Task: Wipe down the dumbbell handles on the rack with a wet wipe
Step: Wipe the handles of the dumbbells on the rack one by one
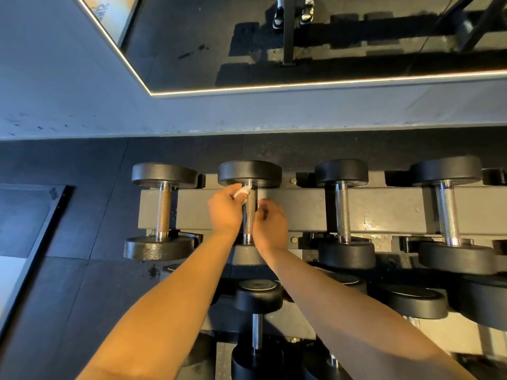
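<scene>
Dark rubber flooring runs up to a grey wall with a lit-edged mirror (329,37), and against it stands the rack (301,212), its top tier carrying four dumbbells side by side. We are at the second from the rack's left end. Its knurled handle (250,218) runs straight away from us, from the rack's near edge to its far edge, so we judge any stroke must travel along that line. Our left hand (223,212) sits just left of the handle, fingers curled round a bunched white wet wipe (242,192) pressed to the handle's far end, right under the far head. The coming pull is therefore toward us, down the bare knurling. Our right hand (270,223) hangs just right of the handle, fingers loosely curled and holding nothing; we cannot tell whether it touches the metal. It may crowd the stroke near the handle's middle. The rusty-looking left-end handle (163,212) and two bright handles (342,212) (447,215) to the right lie well apart. A lower-tier dumbbell (258,297) stands below our forearms, out of the way.
</scene>
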Motion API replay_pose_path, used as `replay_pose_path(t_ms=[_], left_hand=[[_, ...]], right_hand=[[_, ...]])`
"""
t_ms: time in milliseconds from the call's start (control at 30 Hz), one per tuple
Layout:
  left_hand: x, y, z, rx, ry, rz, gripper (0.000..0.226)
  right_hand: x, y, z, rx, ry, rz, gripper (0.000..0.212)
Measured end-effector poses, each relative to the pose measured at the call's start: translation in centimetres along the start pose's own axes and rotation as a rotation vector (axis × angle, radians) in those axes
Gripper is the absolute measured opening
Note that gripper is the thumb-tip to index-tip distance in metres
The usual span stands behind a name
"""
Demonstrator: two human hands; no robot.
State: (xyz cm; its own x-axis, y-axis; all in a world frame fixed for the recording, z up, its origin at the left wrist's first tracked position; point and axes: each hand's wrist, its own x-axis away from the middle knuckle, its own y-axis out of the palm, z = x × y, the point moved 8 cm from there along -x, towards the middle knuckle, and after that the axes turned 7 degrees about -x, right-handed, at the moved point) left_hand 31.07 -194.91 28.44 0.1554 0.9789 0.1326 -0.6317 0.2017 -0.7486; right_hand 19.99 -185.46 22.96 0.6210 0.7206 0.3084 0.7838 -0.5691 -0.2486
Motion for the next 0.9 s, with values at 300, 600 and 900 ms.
replay_pose_path(t_ms=[300,600,900], left_hand=[[1.6,0.7,0.2,-0.019,0.201,-0.146,0.019],[0.1,1.2,0.3,0.222,-0.024,-0.007,0.016],[1.9,0.9,-0.1,0.026,0.16,-0.129,0.021]], right_hand=[[0.2,0.1,0.3,-0.049,0.0,-0.021,0.023],[-0.2,0.3,1.0,-0.042,0.023,-0.015,0.022],[-0.1,0.3,0.8,-0.01,-0.004,-0.019,0.025]])
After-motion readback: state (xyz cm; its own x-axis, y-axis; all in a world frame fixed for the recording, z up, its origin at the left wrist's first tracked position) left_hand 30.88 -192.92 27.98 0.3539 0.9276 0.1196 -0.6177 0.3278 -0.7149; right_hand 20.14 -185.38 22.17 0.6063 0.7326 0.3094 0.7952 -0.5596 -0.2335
